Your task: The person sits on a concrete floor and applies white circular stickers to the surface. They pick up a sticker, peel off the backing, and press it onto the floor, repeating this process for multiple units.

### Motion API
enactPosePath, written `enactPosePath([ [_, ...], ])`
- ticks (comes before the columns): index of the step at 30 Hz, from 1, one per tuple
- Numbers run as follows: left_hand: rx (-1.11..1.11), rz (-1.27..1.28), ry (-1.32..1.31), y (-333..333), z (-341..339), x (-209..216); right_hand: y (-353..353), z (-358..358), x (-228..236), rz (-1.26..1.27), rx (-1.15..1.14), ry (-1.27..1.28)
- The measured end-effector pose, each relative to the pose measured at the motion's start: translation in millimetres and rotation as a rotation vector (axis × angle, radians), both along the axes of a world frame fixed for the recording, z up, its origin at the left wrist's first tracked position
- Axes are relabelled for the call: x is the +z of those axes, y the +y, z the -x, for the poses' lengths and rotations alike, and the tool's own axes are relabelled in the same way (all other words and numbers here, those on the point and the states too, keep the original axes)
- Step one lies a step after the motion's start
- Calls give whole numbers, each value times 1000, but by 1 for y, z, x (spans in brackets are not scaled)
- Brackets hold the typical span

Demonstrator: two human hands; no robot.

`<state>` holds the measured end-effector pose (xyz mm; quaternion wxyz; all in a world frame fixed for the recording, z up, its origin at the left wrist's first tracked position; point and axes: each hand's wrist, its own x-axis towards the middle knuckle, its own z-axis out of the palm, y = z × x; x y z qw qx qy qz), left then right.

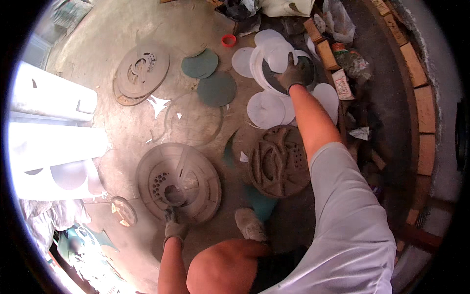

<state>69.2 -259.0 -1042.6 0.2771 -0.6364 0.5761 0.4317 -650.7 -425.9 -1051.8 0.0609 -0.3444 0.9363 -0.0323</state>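
Observation:
My right hand (293,74), in a dark work glove, reaches far forward to a pile of thin white discs. Its fingers are at the lower right edge of one white disc (277,55), which lies across a dark round plate (307,68) with a white rim. More white discs (265,109) overlap around that plate. My left hand (174,228), also gloved, is low at the near edge of a large grey-brown round casting (203,169) with a central hub and several small holes. Its fingers stretch out over the casting's rim.
A second ribbed round casting (270,171) lies near my right arm. Green discs (217,89) and a flat round plate (143,71) lie farther off. White rolls (58,142) stand at left; bricks (327,55) and plastic bags (339,22) line the right. A red ring (228,40) sits at the back.

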Motion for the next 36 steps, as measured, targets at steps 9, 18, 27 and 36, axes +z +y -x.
enactPosePath([
  [9,-82,148,43,4,5,-5,-26,39,-44,-144,-211,-125],
  [18,-56,-47,-49,-12,1,-1,-13,49,-26,-116,97,8],
  [27,-82,24,-19,3,16,-6,30,10,90,446,140,-91],
  [36,454,4,80,-43,22,16,65,-299,146,348,143,-1440],
])
